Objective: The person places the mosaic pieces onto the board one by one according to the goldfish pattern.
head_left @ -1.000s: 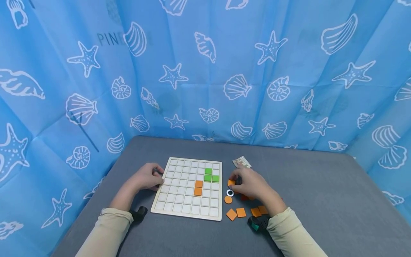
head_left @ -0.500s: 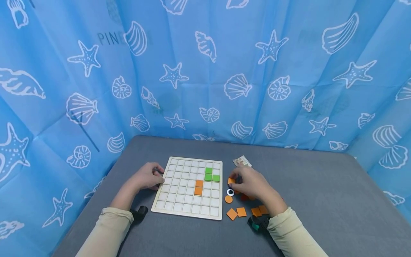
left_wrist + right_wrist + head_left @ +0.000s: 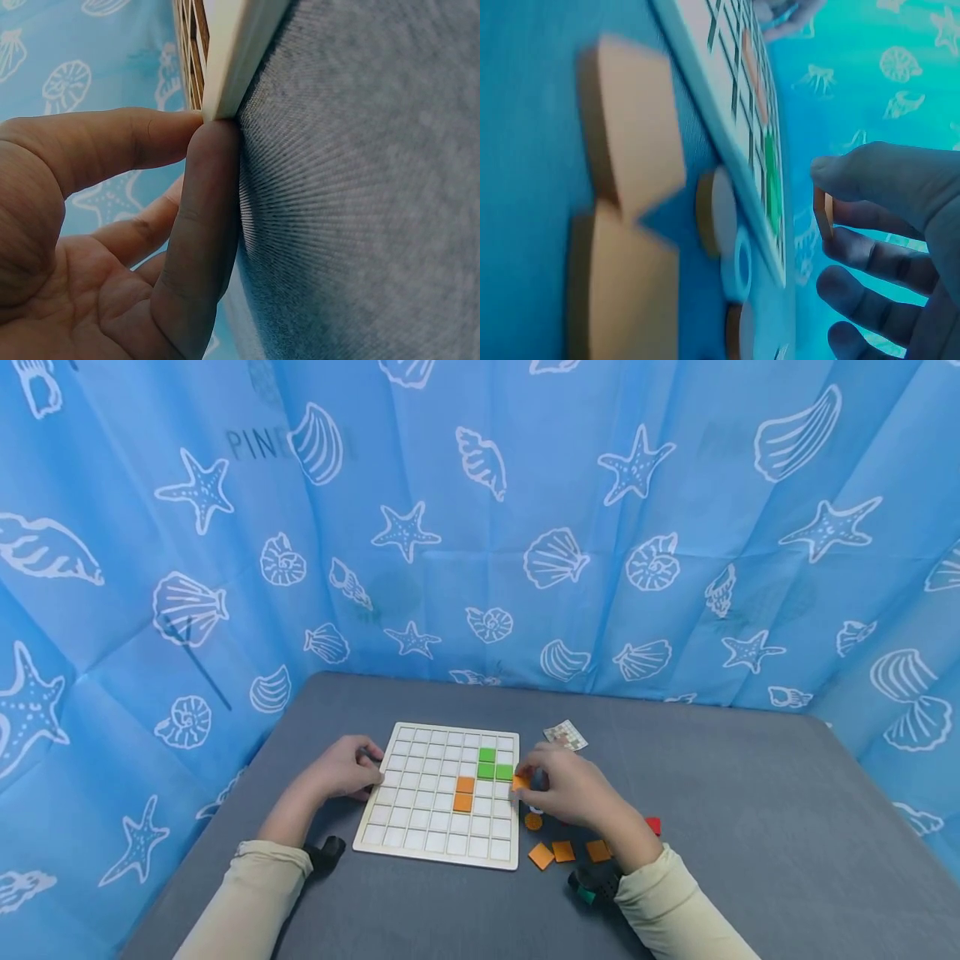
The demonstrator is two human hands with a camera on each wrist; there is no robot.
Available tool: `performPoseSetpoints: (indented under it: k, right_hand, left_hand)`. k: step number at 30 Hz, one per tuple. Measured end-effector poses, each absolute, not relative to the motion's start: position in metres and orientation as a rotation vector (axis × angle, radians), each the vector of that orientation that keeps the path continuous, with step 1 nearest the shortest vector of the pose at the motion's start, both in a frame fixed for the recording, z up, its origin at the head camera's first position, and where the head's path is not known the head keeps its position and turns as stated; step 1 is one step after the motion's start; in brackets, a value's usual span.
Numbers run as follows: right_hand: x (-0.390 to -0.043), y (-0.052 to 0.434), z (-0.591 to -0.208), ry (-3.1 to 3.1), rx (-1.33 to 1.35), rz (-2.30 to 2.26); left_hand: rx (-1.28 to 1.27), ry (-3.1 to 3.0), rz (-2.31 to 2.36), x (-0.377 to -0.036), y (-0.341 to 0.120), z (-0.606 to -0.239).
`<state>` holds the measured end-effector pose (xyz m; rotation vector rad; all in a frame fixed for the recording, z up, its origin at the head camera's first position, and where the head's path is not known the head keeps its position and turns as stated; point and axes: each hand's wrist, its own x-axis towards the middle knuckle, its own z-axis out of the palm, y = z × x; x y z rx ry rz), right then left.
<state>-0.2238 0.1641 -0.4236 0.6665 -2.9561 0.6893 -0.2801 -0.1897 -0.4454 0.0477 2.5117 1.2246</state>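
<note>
A pale wooden grid board (image 3: 435,859) lies on the grey table, with several green tiles (image 3: 486,770) and two orange tiles (image 3: 464,802) in its cells. At its left edge, my left hand (image 3: 345,768) pinches the rim; the left wrist view shows thumb and index finger meeting at the board's edge (image 3: 229,67). My right hand (image 3: 573,787) holds an orange square tile (image 3: 521,783) between thumb and fingers, over the board's right edge. In the right wrist view that tile (image 3: 823,212) is seen nearly edge-on, raised off the table.
Right of the board lie several orange square tiles (image 3: 563,852), an orange round piece (image 3: 533,822) and a red piece (image 3: 654,825). A white ring-like piece (image 3: 737,264) is partly hidden in the head view. Behind the right hand lies a small patterned card (image 3: 566,735). A blue shell-print curtain (image 3: 480,527) hangs behind.
My right hand has moved left from the loose pieces to the board's right edge, bringing the orange tile along. The left hand stays at the board's left edge.
</note>
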Motion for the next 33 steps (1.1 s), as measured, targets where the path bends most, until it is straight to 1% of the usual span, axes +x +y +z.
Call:
performPoseSetpoints:
  k: [6,13,22,33]
  right_hand:
    - [-0.212,0.145,-0.417,-2.968,0.762,0.659]
    - [-0.202,0.123,-0.424,-2.966,0.894,0.671]
    - [-0.196,0.105,-0.431,-2.998,0.908,0.749]
    - [-0.203,0.087,-0.434,-2.977,0.904,0.639]
  left_hand:
    - [0.046,2.517,1.218,-0.282,-0.19,-0.445]
    - [0.039,2.527,1.212,-0.283,-0.191,-0.445]
    - [0.03,2.523,1.21,-0.284,-0.189,-0.447]
    - [0.012,2.511,1.229,-0.281,-0.189,-0.444]
